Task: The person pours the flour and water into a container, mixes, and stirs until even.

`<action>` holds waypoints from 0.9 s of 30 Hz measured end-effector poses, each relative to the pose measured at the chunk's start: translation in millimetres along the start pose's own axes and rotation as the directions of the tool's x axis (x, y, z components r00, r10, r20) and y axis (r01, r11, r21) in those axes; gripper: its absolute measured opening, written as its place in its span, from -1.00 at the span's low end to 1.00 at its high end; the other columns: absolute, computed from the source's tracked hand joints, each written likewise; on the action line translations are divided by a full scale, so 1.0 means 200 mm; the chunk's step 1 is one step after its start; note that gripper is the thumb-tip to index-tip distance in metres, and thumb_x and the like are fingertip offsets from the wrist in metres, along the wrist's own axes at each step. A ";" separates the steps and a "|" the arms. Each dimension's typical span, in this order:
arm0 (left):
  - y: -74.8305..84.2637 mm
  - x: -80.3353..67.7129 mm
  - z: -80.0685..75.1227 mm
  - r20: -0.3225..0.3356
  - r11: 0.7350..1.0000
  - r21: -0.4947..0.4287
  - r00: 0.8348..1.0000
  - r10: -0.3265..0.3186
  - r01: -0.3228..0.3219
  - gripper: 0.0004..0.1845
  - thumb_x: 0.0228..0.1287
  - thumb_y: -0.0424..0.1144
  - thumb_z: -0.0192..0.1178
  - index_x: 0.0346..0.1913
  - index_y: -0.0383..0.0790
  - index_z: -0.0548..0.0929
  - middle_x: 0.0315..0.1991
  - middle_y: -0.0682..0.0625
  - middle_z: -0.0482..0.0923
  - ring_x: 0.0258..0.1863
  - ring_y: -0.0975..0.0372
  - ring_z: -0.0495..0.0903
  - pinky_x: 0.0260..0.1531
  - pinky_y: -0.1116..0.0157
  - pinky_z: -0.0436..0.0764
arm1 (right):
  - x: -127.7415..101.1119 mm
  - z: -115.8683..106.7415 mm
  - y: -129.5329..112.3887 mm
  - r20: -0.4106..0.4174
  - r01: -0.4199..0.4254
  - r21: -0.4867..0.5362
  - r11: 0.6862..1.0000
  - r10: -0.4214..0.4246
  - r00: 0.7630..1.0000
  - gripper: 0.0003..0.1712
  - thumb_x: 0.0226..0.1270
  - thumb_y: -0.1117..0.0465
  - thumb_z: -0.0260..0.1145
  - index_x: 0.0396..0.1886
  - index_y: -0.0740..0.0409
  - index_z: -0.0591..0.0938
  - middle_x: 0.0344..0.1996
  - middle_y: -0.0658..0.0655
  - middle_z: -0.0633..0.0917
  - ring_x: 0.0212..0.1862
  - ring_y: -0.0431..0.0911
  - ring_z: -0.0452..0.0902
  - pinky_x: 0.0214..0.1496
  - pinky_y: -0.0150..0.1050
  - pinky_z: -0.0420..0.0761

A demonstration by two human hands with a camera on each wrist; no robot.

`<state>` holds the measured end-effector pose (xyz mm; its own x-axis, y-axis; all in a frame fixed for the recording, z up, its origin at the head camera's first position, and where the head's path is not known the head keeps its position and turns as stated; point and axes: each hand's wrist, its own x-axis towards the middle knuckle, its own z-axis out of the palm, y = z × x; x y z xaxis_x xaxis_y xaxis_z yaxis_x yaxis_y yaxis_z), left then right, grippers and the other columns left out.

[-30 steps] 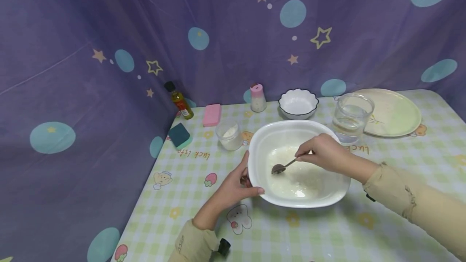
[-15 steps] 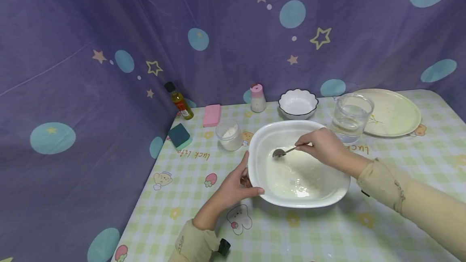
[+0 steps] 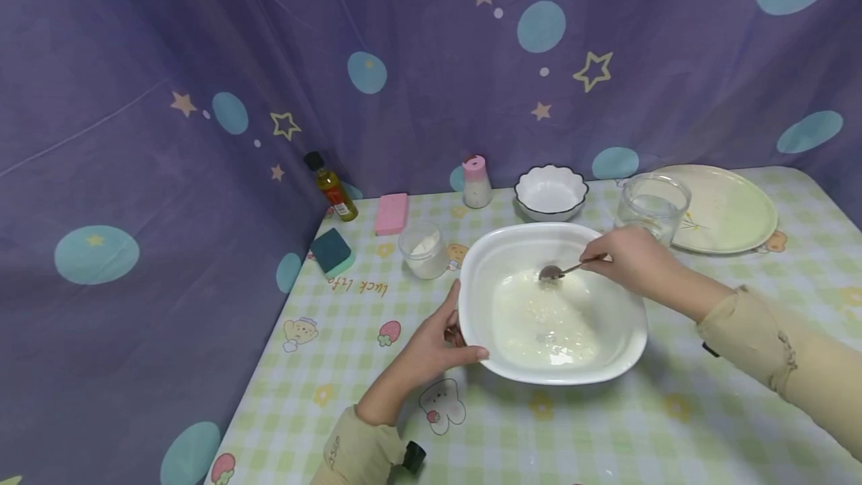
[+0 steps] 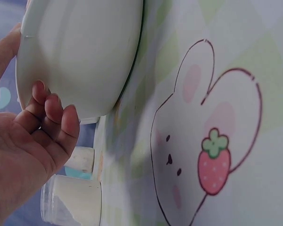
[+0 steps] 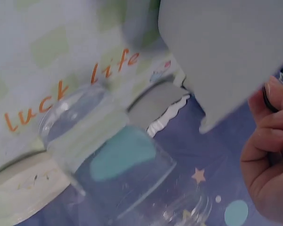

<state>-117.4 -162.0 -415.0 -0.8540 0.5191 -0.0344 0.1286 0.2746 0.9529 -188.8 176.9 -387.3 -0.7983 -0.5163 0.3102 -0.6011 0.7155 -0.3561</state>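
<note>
Surface (image 3: 606, 425): your one cloth-covered surface, a green and white check printed with strawberry rabbits; "luck life" reads in orange beside the white basin, upside down to you.
Backdrop (image 3: 135, 133): purple fabric with stars and teal dots, hanging behind the basin.
White basin (image 3: 501, 245): one smooth, rounded-square basin in front of you, a shallow milky liquid inside.
Plate (image 3: 730, 208): one pale round plate, beyond the basin to your right.
Glass (image 3: 652, 204): one clear tumbler between basin and plate.
Scalloped bowl (image 3: 551, 191): one small, white, dark-rimmed bowl just behind the basin.
Your left hand (image 3: 431, 343): fingers curled under the basin's left rim, thumb along its edge, gripping it.
Your right hand (image 3: 629, 259): fingers pinched on the spoon's handle over the basin's far right.
Spoon (image 3: 554, 272): one metal spoon, its bowl dipped in the liquid.
Oil bottle (image 3: 330, 187): one bottle, its label too small to read, far left of the basin.
</note>
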 end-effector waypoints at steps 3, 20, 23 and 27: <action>0.00 0.00 0.00 0.000 1.000 0.006 1.000 0.002 -0.002 0.17 0.15 -0.39 0.40 0.56 -0.14 -0.29 -0.20 -0.28 0.64 -0.38 0.07 0.53 -0.32 0.29 0.54 | -0.02 -0.05 0.01 0.021 0.014 -0.019 1.000 -0.014 1.000 -0.88 0.04 0.33 0.52 -0.47 0.02 0.79 -0.50 -0.09 0.74 -0.43 -0.13 0.64 -0.36 -0.14 0.58; 0.00 0.00 0.00 -0.001 1.000 -0.016 1.000 0.001 -0.001 0.17 0.14 -0.42 0.40 0.56 -0.14 -0.29 -0.18 -0.31 0.63 -0.37 0.06 0.53 -0.34 0.35 0.54 | -0.10 -0.15 -0.03 0.312 -0.025 0.201 0.979 -0.040 0.949 -0.91 0.14 0.21 0.49 -0.48 -0.11 0.77 -0.54 -0.27 0.68 -0.48 -0.41 0.49 -0.45 -0.38 0.53; 0.00 0.00 0.00 -0.003 1.000 -0.006 1.000 -0.004 0.004 0.17 0.14 -0.41 0.40 0.56 -0.14 -0.29 -0.18 -0.29 0.63 -0.37 0.05 0.53 -0.33 0.34 0.54 | -0.11 -0.13 -0.05 0.321 -0.005 0.248 0.969 -0.077 0.944 -0.92 0.16 0.19 0.48 -0.48 -0.11 0.77 -0.54 -0.31 0.66 -0.49 -0.42 0.48 -0.46 -0.38 0.52; 0.01 0.00 0.00 -0.006 1.000 0.011 1.000 -0.009 0.009 0.18 0.13 -0.40 0.41 0.56 -0.14 -0.28 -0.19 -0.26 0.64 -0.37 0.07 0.53 -0.32 0.30 0.54 | -0.09 -0.08 -0.08 0.304 0.047 0.281 0.959 -0.135 0.943 -0.92 0.16 0.20 0.48 -0.47 -0.11 0.77 -0.54 -0.36 0.64 -0.49 -0.43 0.48 -0.45 -0.38 0.52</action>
<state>-116.9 -161.7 -413.9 -0.8581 0.5119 -0.0408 0.1267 0.2881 0.9492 -163.8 182.4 -373.9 -0.6834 -0.7264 0.0730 -0.6240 0.5294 -0.5748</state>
